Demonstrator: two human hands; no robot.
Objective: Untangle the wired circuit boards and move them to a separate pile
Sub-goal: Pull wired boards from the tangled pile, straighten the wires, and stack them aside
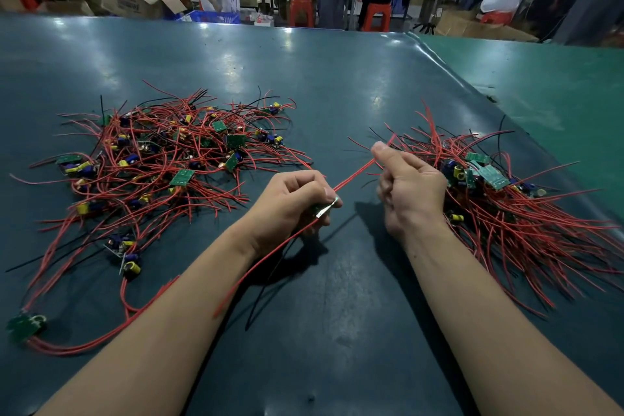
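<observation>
Fingers of left hand clamped on small circuit board; right hand fingers pinching its red wire, above dark worktop, between tangled heap and sorted pile.

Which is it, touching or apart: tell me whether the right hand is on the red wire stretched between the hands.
Touching. The head view shows the right hand pinching the stretched red wire between thumb and fingers.

A tangled heap of green boards with red wires lies left of a combed-out pile.
</observation>
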